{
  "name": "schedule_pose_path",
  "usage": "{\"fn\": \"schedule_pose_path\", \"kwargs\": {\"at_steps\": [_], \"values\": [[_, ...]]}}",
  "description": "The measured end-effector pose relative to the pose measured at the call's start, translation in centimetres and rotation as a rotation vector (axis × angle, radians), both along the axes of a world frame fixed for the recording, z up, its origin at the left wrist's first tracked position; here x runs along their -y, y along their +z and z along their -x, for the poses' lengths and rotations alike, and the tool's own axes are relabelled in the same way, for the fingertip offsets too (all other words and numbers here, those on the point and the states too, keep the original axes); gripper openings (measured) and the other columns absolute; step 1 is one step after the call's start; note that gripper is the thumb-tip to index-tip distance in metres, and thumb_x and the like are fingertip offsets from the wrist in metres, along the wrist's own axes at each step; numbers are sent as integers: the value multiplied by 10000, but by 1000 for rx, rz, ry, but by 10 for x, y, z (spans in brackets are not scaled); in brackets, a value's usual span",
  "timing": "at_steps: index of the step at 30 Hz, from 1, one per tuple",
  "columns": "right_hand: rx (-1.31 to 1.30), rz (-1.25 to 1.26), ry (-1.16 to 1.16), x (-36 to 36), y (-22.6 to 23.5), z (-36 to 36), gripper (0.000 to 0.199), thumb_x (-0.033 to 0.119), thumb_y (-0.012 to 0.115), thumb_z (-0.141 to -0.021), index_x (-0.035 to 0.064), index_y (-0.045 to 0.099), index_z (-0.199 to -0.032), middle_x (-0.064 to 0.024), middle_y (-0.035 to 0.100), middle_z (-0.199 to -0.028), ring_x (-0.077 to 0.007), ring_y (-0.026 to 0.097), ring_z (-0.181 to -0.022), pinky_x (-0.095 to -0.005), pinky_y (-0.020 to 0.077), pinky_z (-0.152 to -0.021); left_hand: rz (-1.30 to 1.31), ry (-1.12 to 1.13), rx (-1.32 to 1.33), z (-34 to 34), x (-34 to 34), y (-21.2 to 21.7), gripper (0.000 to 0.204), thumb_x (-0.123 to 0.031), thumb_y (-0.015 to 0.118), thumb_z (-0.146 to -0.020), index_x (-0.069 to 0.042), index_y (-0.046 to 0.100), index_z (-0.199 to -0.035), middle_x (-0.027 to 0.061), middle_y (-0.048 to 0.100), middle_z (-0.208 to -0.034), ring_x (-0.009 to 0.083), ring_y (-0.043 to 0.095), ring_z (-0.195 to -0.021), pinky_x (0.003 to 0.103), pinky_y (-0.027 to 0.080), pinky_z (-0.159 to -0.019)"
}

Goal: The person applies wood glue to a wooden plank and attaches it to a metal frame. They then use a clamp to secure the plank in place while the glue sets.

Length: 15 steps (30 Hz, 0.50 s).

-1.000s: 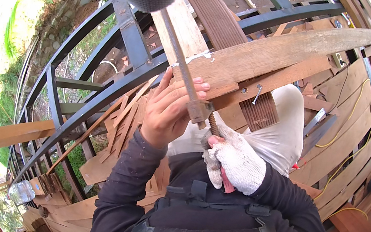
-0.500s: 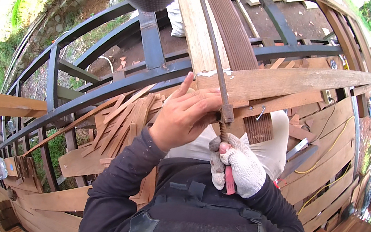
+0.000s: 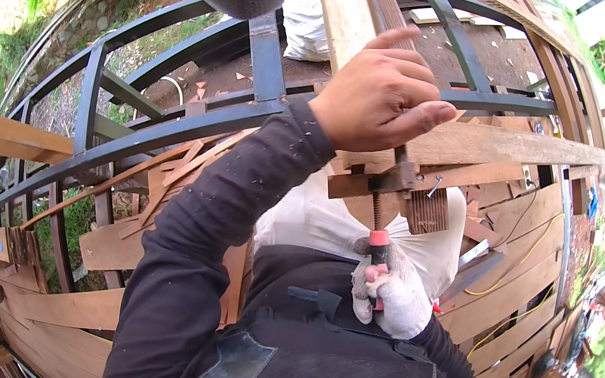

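A long bar clamp (image 3: 400,175) runs away from my body, its sliding jaw against the stacked wood and its threaded screw pointing toward me. My right hand (image 3: 406,298), in a whitish glove with bare fingertips showing, is closed around the clamp's red and black handle. My bare left hand (image 3: 384,94) is over the clamp's bar, hiding part of it; its thumb and one finger stretch out while the others bend loosely. Whether it touches the bar is unclear. Under the jaw lie a light plank (image 3: 504,148) crosswise and a ribbed brown board (image 3: 428,213).
A dark metal frame (image 3: 166,134) curves across the left and far side. Loose wood strips (image 3: 181,164) lie to my left. Spaced deck boards (image 3: 514,295) with a yellow cord (image 3: 545,238) spread on the right. Beyond the frame sits a white sack (image 3: 306,28).
My left hand has left the clamp's jaw and moved up and right over the bar. My right hand has shifted slightly toward me, with more of the handle showing.
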State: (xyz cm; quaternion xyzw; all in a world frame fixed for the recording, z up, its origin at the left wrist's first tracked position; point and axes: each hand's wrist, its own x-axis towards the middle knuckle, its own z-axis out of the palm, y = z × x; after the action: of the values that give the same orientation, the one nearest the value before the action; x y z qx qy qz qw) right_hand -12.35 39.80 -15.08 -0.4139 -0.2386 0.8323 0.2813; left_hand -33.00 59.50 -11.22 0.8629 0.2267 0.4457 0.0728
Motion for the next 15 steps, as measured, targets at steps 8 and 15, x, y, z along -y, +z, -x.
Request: {"fn": "schedule_pose_path", "kwargs": {"at_steps": [8, 15], "values": [[178, -107, -32, 8, 2, 4, 418, 70, 526, -922, 16, 437, -1327, -74, 562, -864, -149, 541, -573, -282, 443, -490, 25, -80, 107, -4, -13, -5, 411, -262, 582, -1025, -59, 651, -675, 71, 595, -611, 269, 579, -604, 373, 459, -766], [-92, 47, -97, 3, -4, 3, 434, 68, 573, -912, 9, 450, -1325, -91, 569, -846, -163, 540, -550, -285, 441, -471, 336, -99, -135, 15, -37, 11, 508, -313, 531, -1054, -20, 617, -648, 109, 594, -613, 304, 556, -593, 404, 475, -744]]}}
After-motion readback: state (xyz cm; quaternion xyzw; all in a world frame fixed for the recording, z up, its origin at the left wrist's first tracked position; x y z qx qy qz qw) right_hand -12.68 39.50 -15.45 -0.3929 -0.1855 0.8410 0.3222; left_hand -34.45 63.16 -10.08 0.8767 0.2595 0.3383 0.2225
